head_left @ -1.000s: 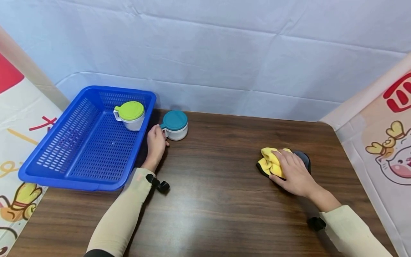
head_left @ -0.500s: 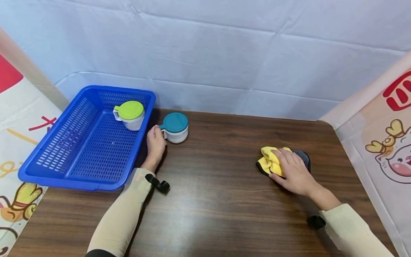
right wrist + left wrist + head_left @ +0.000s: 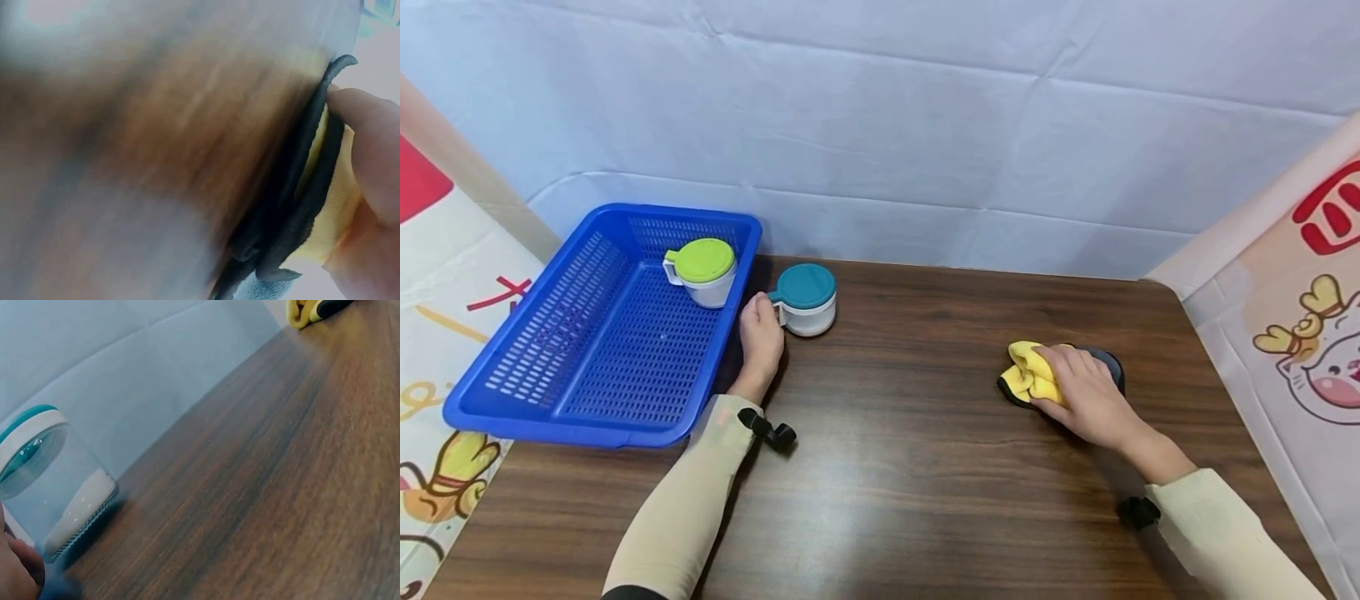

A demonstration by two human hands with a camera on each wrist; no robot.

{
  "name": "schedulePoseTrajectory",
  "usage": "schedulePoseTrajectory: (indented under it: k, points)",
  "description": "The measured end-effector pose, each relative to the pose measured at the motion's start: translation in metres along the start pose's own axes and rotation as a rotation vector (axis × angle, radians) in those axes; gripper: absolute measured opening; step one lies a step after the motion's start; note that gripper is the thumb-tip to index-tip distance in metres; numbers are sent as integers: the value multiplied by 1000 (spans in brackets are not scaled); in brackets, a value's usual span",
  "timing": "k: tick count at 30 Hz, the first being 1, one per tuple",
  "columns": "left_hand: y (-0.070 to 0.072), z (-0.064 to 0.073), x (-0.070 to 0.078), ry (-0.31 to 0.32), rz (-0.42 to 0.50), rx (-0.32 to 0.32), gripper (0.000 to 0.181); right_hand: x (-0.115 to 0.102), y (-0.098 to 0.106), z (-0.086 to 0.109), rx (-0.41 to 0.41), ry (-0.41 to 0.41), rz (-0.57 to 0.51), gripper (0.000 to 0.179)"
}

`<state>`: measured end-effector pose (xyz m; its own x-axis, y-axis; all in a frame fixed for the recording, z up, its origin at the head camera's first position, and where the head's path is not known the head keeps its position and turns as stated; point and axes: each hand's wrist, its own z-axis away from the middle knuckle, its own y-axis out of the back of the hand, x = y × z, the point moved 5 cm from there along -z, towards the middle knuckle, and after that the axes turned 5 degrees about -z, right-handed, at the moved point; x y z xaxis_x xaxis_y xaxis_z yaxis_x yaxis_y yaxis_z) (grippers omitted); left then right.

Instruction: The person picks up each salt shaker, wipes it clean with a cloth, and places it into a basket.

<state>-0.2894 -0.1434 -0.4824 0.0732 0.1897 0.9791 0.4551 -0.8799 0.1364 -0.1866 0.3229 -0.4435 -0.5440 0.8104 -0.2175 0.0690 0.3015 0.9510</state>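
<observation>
My left hand grips the handle of a seasoning jar with a teal lid, just right of the blue basket. Through the clear wall in the left wrist view, the jar shows white contents near its base. On the right side of the table, my right hand holds a folded yellow cloth with black edging and a grey side. Its thumb presses against the cloth in the right wrist view; the other fingertips are hidden there.
A blue plastic basket stands on the left of the wooden table. Inside, towards its back right corner, sits a similar jar with a lime-green lid. A pale cloth backdrop rises behind the table's far edge.
The teal-lidded jar has shifted slightly towards me with my left hand on its handle. My right fingers and thumb have drawn in a little on the cloth, which stays in place.
</observation>
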Motion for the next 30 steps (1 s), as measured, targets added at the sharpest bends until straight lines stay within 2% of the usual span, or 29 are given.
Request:
schedulePoseTrajectory:
  k: [4,10,15,17,23,30]
  points:
    - [-1,1,2,18,20,-9,35,2,3,-4,-11,-9,20,76]
    - [-5,6,4,92,133,-59,35,10,5,-9,-2,-2,28,66]
    - [-9,9,11,90,168,-85,38,14,6,-11,-25,-38,-7,61]
    - [-11,10,15,81,188,-84,38,14,5,-13,-59,-64,-16,63]
    - [-17,13,25,80,284,-79,37,11,5,-13,-161,-109,-1,89]
    - [-24,19,34,123,335,-86,37,7,5,-11,-124,-70,-3,78]
